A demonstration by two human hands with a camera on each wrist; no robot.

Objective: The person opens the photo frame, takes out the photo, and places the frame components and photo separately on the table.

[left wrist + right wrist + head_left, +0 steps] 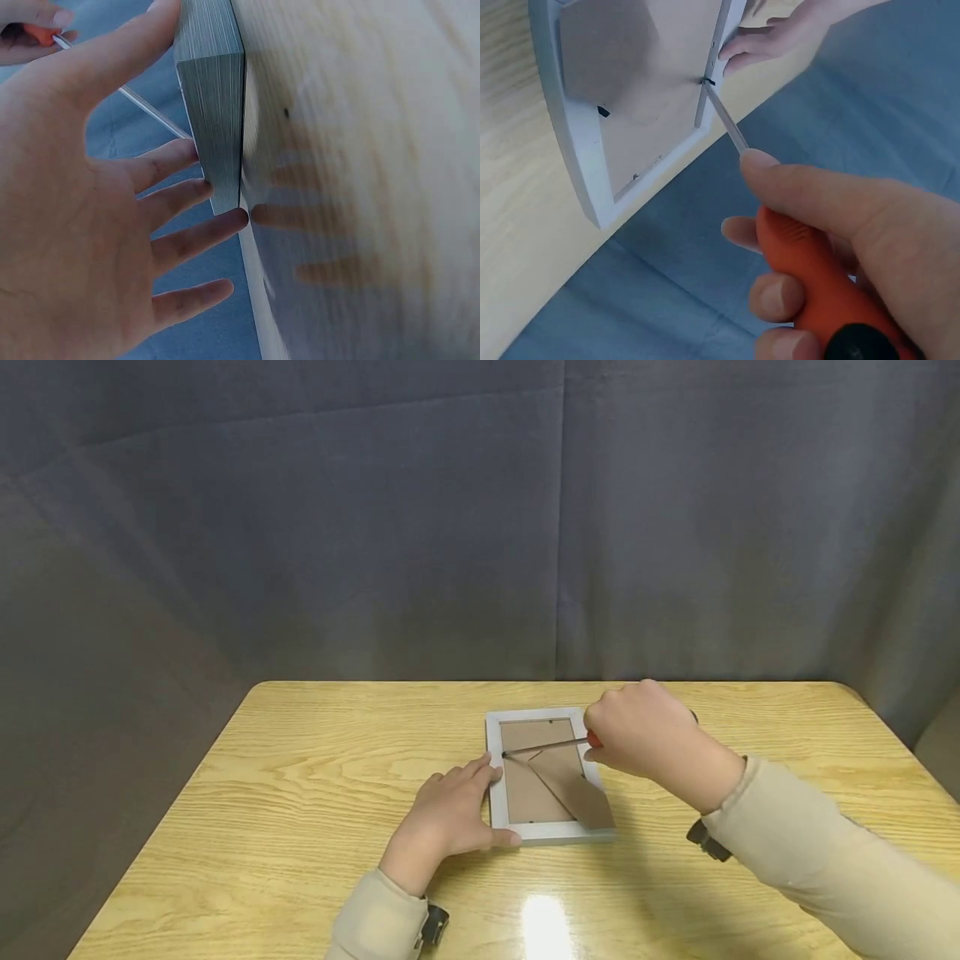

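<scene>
A white picture frame (pixel 551 832) lies back up on the table, its brown backing board (pixel 525 795) and folded stand flap (pixel 588 802) showing. My right hand (pixel 645 731) grips the orange handle of a screwdriver (pixel 799 251), thumb along the top near the shaft. The shaft slants across the backing, and its tip is at a small black tab (pixel 709 81) on the frame's left inner edge. With fingers spread, my left hand (pixel 453 810) rests against the frame's left side. Its thumb touches the near left corner.
More small black tabs (pixel 604 112) sit along the inner edge of the frame. The wooden table (pixel 337 793) reaches back to a dark grey-blue curtain (pixel 420 543). A bright light reflection lies in front of the frame.
</scene>
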